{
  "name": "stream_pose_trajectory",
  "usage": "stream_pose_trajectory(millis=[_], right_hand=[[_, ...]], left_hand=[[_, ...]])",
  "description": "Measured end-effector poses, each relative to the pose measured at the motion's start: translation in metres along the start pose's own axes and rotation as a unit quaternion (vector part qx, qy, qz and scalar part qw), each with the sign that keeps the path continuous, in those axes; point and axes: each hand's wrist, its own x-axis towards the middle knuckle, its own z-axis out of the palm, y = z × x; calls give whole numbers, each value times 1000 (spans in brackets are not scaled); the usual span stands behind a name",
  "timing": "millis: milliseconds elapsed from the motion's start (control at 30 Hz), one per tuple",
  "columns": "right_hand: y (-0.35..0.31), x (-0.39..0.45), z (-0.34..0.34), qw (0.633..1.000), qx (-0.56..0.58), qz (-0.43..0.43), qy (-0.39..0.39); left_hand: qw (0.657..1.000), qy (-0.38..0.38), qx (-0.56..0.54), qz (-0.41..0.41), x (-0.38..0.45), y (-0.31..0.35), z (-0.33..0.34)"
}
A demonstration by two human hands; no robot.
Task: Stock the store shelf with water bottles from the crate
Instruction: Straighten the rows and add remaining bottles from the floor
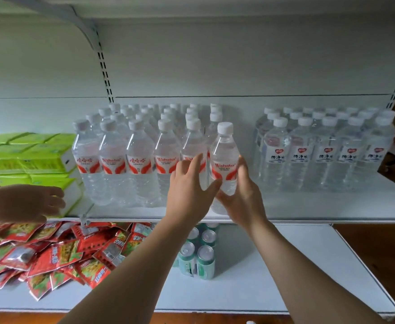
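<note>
A clear water bottle (224,157) with a white cap and red-and-white label stands at the front of the white shelf (308,206), at the right end of a block of several like bottles (135,157). My right hand (243,197) wraps round its lower half from the right, fingers behind the label. My left hand (189,185) is spread beside it, its thumb touching the bottle's left side and its straight fingers lying in front of the neighbouring bottle. The crate is out of view.
A second block of bottles with blue lettering (325,155) stands to the right, across a gap. Green boxes (28,157) are stacked at the left, where another person's hand (28,202) reaches in. Below lie red snack packets (40,251) and green cans (196,260).
</note>
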Motion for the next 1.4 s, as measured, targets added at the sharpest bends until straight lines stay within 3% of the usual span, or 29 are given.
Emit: stream_pose_trajectory(millis=[433, 667, 833, 1000, 1167, 1400], right_hand=[[0, 16, 14, 999, -52, 5, -13], [11, 8, -1, 994, -95, 13, -50], [27, -23, -38, 988, -154, -26, 7], [67, -82, -75, 990, -129, -23, 50], [129, -164, -92, 977, -180, 106, -43], [198, -260, -91, 924, -258, 245, -143]], left_hand=[[999, 30, 9, 32, 1, -14, 13], [999, 1, -32, 8, -11, -8, 13], [999, -9, -44, -21, -36, 11, 32], [993, -88, -66, -44, -80, 25, 78], [967, -220, -78, -98, -146, 18, 138], [903, -373, -92, -193, -230, -19, 206]])
